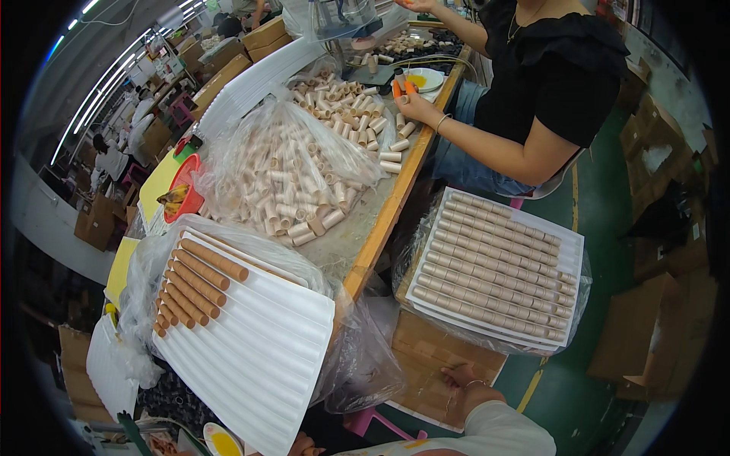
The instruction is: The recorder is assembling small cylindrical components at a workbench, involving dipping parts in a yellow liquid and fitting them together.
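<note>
My right hand [459,375], with a bracelet at the wrist, hangs over a flat piece of cardboard [426,357]. Its fingers are loosely bent and apart, and I see nothing in them. At the bottom edge only part of my left hand [302,444] shows, its fingers curled beside the lower end of a white ridged tray [251,342]; what they hold, if anything, is hidden. Rows of brown tubes [199,281] lie in the grooves at that tray's far left end. To the right, another white tray [574,266] carries rows of pale tubes [494,266].
A large heap of pale tubes [281,175], partly in clear plastic, covers the wood-edged table [395,201]. A co-worker [532,99] sits at its right side, holding orange-and-dark pieces. A red basket [185,186] stands left; cardboard boxes [646,327] line the right.
</note>
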The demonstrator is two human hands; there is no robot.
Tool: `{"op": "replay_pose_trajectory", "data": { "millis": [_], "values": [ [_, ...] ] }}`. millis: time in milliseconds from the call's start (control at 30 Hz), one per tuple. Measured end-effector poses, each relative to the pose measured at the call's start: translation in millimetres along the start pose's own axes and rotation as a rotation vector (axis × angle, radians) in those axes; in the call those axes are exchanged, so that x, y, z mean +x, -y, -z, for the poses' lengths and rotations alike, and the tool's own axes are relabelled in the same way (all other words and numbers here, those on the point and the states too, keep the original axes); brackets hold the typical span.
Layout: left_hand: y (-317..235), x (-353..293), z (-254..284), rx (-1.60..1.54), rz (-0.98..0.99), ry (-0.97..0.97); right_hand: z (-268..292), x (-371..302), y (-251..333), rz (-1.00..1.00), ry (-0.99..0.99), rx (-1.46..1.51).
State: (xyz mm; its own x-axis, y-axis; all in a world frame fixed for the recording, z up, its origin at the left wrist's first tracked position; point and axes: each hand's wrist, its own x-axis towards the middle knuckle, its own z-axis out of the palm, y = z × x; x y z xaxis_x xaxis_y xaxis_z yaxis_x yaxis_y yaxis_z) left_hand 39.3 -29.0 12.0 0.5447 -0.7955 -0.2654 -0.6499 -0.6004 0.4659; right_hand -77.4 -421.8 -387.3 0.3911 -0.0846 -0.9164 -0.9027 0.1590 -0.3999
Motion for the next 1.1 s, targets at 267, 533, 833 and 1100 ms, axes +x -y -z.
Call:
{"op": "replay_pose_trajectory", "data": {
  "millis": [267, 533, 833, 1100],
  "values": [
    [3.7, -4.0, -8.0, -0.091, 0.047, 0.053, -1.6, -14.4, 12.1, 0.016, 0.011, 0.038],
    [0.8, -3.6, -11.0, -0.114, 0.002, -0.049, -1.3, -8.2, 5.1, 0.018, -0.013, 0.054],
    [8.4, -4.4, -10.9, 0.016, -0.123, -0.045, -0.3, -8.2, 7.3, 0.013, -0.004, 0.067],
    [12.2, -7.6, -18.4, 0.13, -0.187, -0.075, 1.3, -7.2, 6.6, 0.009, 0.004, 0.008]
  ]
}}
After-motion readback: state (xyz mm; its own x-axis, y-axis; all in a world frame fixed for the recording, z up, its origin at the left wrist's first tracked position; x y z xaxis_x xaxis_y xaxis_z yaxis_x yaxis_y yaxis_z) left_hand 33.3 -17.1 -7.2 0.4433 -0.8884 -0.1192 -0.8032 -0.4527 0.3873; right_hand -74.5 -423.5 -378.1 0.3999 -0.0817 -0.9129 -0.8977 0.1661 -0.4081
